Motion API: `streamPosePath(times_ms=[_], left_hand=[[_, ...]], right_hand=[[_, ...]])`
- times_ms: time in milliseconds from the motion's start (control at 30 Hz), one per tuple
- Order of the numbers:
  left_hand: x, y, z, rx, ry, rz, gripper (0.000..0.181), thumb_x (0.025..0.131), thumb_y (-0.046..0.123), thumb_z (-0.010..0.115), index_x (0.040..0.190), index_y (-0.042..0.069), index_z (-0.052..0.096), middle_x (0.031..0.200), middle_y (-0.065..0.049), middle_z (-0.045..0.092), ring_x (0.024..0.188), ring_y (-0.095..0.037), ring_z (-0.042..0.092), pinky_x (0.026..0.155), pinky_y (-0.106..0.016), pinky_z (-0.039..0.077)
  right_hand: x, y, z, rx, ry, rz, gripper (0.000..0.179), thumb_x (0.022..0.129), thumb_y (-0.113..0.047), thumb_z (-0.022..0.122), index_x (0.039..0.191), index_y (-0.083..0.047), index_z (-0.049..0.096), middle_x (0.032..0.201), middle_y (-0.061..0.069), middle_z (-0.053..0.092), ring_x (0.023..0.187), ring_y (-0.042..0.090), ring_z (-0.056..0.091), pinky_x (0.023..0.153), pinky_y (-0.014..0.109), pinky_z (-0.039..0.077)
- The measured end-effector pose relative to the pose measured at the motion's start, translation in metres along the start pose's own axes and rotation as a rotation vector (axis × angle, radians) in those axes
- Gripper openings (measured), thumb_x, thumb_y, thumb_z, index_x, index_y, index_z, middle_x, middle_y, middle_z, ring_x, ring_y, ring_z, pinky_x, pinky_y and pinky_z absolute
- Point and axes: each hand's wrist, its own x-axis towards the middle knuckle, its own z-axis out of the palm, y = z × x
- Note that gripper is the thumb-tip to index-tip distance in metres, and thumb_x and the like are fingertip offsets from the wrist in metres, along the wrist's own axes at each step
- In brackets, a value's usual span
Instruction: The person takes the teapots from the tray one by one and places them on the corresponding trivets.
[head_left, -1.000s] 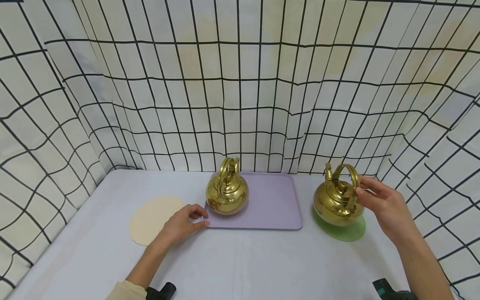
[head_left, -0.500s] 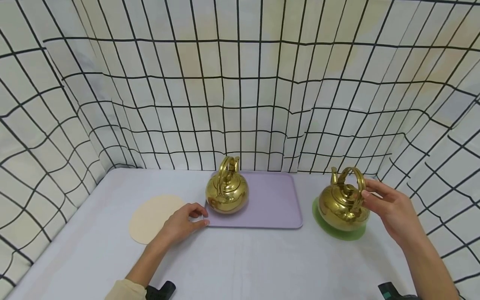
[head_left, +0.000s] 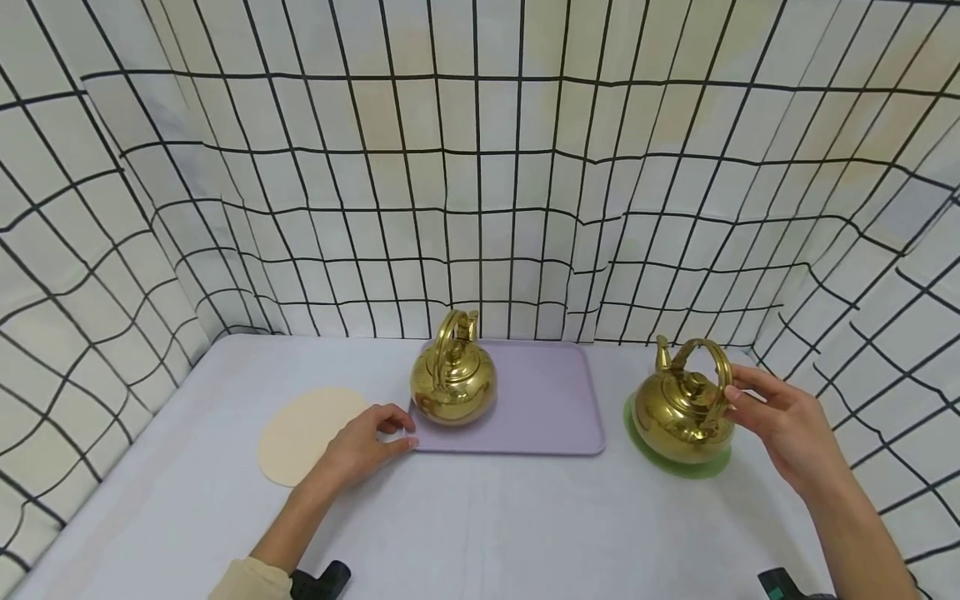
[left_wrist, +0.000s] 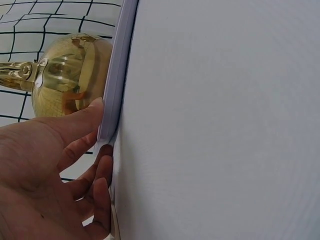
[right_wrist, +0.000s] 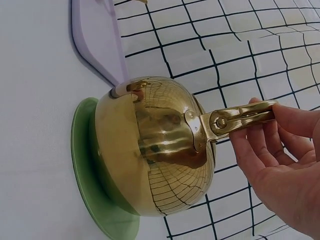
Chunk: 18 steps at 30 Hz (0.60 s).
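White cloth (head_left: 480, 517) fills the gap between purple tray (head_left: 551, 408) and green mat (right_wrist: 112, 220); one brass kettle (head_left: 453, 392) stands on the tray's left end, cream mat (head_left: 300, 442) further left; left hand (head_left: 362, 450), fingers bent, holds the tray's near-left corner; right hand (head_left: 787, 429), fingers nearly closed, pinches the handle (right_wrist: 245, 117) of the second kettle (head_left: 678, 423) over the green mat

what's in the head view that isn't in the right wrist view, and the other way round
Only the head view: the left grip holding the near left corner of the lavender tray, the cream disc, the whole left kettle and the spout of the right kettle.

Only the right wrist view: a close look at the round rivet where the handle joins the body.

Both: the right grip holding that handle, the green disc beneath, part of the tray, white tabletop and black-lined wall.
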Motion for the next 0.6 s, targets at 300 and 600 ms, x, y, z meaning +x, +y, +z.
streamPosePath(times_ms=[300, 600], left_hand=[[-0.0006, -0.0006, -0.0008, -0.001, -0.008, -0.002, 0.017, 0.094, 0.026, 0.078, 0.107, 0.019, 0.071, 0.121, -0.007, 0.070, 0.117, -0.027, 0.064, 0.100, -0.054, 0.051], [-0.0003, -0.0015, -0.0011, -0.001, -0.008, 0.000, 0.017, 0.094, 0.026, 0.078, 0.108, 0.019, 0.071, 0.121, -0.007, 0.070, 0.117, -0.027, 0.064, 0.099, -0.054, 0.051]], right_hand=[[-0.0036, 0.0012, -0.0018, 0.019, 0.010, -0.007, 0.031, 0.102, 0.000, 0.062, 0.131, -0.009, 0.069, 0.112, -0.004, 0.064, 0.098, 0.003, 0.074, 0.087, 0.021, 0.061], [-0.0067, 0.0034, -0.0025, 0.029, 0.017, -0.011, 0.031, 0.102, 0.002, 0.061, 0.128, -0.010, 0.069, 0.115, -0.004, 0.065, 0.100, 0.003, 0.072, 0.087, 0.020, 0.060]])
